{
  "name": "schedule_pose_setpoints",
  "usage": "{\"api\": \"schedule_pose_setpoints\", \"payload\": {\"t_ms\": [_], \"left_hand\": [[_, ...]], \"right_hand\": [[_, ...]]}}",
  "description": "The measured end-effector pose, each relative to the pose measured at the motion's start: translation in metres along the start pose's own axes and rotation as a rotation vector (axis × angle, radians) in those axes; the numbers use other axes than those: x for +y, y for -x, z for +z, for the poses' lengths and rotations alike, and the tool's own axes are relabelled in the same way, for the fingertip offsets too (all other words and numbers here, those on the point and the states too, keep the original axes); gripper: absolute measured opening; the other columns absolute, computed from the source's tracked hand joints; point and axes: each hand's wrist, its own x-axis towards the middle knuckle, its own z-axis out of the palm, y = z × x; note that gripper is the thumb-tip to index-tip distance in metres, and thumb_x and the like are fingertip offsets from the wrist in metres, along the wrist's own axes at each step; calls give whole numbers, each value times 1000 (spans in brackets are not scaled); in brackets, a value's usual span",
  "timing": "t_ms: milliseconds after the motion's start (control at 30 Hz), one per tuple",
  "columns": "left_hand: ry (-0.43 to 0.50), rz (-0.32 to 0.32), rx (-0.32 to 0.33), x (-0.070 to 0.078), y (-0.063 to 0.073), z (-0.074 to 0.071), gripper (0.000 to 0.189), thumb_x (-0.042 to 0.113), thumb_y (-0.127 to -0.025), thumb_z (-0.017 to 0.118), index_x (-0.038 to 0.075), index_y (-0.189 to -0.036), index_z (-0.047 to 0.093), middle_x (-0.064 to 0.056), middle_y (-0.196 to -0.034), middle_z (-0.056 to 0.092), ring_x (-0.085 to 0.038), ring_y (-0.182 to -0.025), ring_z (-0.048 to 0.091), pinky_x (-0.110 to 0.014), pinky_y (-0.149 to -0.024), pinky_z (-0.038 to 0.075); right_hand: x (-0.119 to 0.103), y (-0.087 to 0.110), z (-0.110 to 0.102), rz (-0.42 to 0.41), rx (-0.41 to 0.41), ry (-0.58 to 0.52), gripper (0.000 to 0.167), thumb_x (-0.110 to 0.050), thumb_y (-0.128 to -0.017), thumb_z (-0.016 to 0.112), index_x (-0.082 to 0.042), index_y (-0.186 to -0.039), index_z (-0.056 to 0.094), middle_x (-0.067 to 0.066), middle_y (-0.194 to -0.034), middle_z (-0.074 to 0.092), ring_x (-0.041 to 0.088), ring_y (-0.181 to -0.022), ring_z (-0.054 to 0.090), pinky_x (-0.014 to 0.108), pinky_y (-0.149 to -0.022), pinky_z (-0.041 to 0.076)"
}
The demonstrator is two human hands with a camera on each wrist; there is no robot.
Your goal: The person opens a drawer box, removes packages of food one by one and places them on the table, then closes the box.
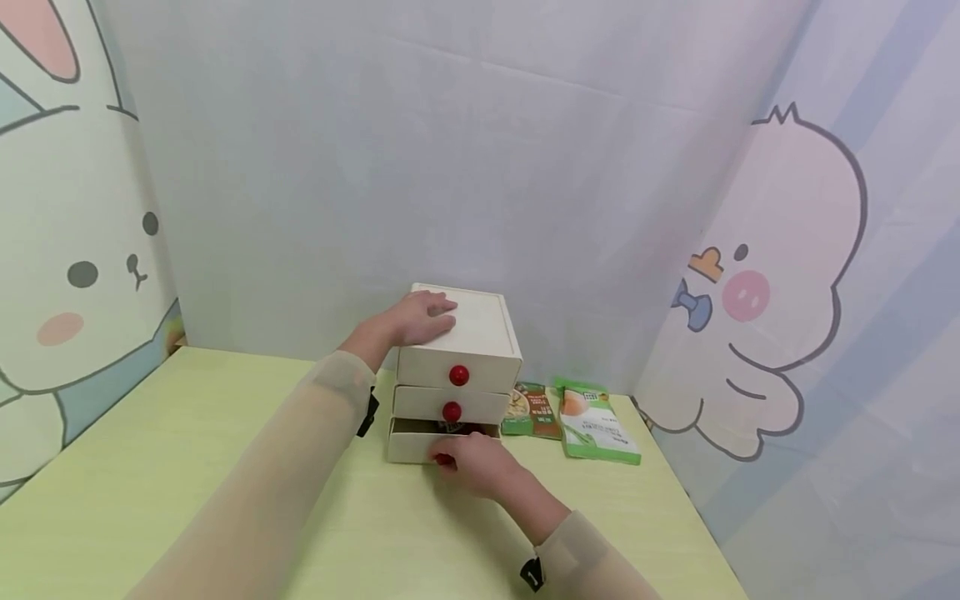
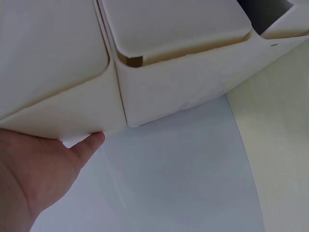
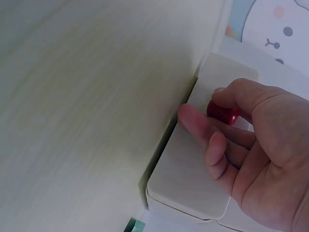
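Observation:
A white three-drawer box [image 1: 480,321] with red knobs stands on the table against the back curtain. Its bottom drawer [image 1: 408,447] is pulled partway out, and something dark and hard to make out lies inside. My left hand [image 1: 420,319] rests on the box's top at the left edge; in the left wrist view its thumb lies along the white side. My right hand [image 1: 480,465] pinches the bottom drawer's red knob [image 3: 223,113] between thumb and finger, the other fingers loosely bent near the drawer front.
Right of the box lie a green and white packet [image 1: 597,425] and a brown-green packet [image 1: 531,410] with a food picture. The pale yellow-green table [image 1: 375,533] extends to both sides. Printed curtains [image 1: 465,150] rise behind and beside it.

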Motion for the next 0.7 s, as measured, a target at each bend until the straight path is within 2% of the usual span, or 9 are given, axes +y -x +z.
{"api": "schedule_pose_setpoints", "payload": {"t_ms": [133,333,700], "left_hand": [[-1,6,6,-1,-1,1,59,42,-113,45,18,-167,50,-11,-183,28,-37,-172,16,-60,-139,16],[-1,12,3,-1,1,0,59,42,-113,45,17,-166,50,-11,-182,30,-38,-172,16,-61,-139,16],[15,7,9,-1,1,1,60,42,-113,46,18,-167,50,-10,-183,29,-37,-172,14,-62,-139,15]], "right_hand": [[-2,4,0,11,-14,-10,15,-15,-103,75,-26,-112,78,-15,-84,63,2,-67,48,17,-60,40],[-5,11,1,-25,0,-9,14,-12,-100,75,-25,-105,76,-15,-78,58,1,-64,45,16,-57,35],[-11,22,1,-52,1,-16,14,-12,-101,75,-26,-102,73,-16,-79,58,-1,-64,45,14,-56,33]]}}
